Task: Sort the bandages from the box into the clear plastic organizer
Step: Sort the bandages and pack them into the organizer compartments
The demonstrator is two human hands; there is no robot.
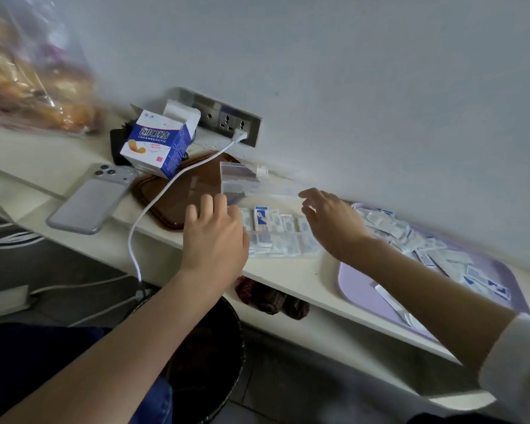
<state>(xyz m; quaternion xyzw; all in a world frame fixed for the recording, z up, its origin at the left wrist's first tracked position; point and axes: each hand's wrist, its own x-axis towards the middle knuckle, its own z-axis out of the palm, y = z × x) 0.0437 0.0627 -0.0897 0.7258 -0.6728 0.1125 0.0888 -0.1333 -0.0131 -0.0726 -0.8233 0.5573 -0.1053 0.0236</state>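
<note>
A: Start nearest. What are the hands doing?

B: The left hand (216, 237) lies over the left end of the clear plastic organizer (276, 232), palm down, fingers loosely curled. Its fingertips are hidden, so I cannot tell whether its grip is clamped on anything. The right hand (329, 221) hovers at the organizer's right end with the fingers spread apart, holding nothing that I can see.

A: And the bandages?

B: Some bandages (277, 221) already sit in the organizer's compartments, one blue-faced piece standing upright among flatter ones. A loose pile (416, 240) is spread on the lilac tray (364, 289) just to the right, under the right forearm.

A: Further back?

B: The organizer's lid (242, 179) stands open behind it, near the wall. Left of that, the bandage box (158, 142) stands opened, tilted against a dark object, partly on a brown tray (172, 197). A white cable (166, 191) runs from the wall socket (233, 122) across that tray and over the bench (288, 276) edge.

A: What might go wrong?

B: I'd judge the organizer light; a push from either hand could slide it or tip the lid shut. The right forearm could sweep the pile off the tray. A snagged cable might topple the box.
</note>
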